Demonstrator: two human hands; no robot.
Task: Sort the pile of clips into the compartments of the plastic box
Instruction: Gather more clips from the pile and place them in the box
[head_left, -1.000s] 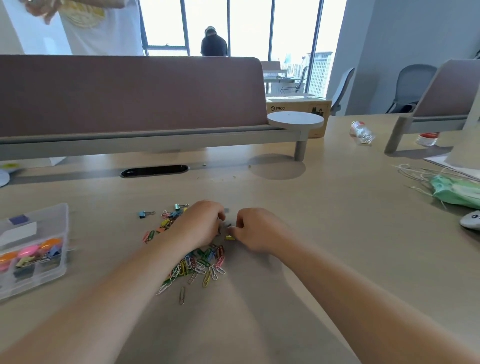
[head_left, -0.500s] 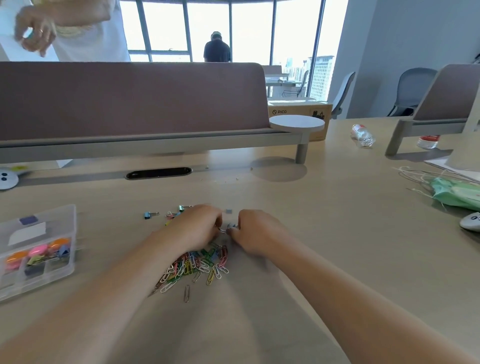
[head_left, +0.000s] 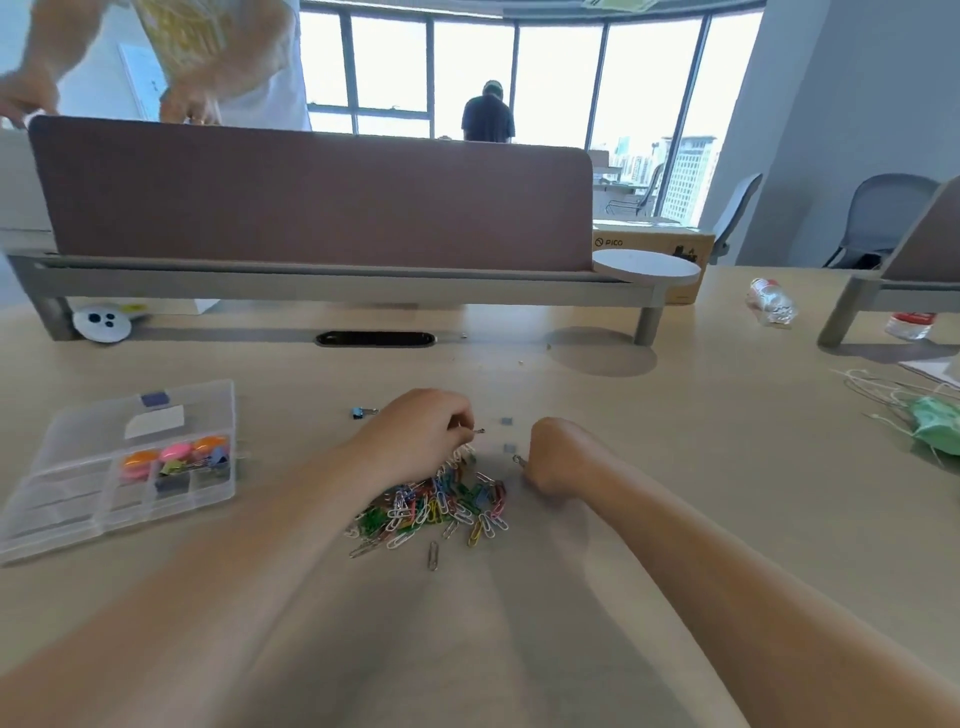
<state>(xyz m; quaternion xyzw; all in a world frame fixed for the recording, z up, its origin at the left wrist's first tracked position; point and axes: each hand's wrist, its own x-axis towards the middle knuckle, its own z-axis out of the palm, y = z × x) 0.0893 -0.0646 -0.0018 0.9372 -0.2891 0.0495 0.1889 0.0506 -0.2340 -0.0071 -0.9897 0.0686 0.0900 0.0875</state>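
- Two hands are pinching small clips: left hand (head_left: 415, 431), right hand (head_left: 558, 457).
- Clip pile (head_left: 441, 506) is lying just below them.
- Plastic box (head_left: 67, 499) is sitting well left; bare table (head_left: 675, 441) is stretching rightward.

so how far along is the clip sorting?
Early. Done: a few coloured clips sit in the back compartments of the plastic box. In hand: the left hand and right hand each pinch a small clip above the pile. Left: most of that pile, plus a blue clip.
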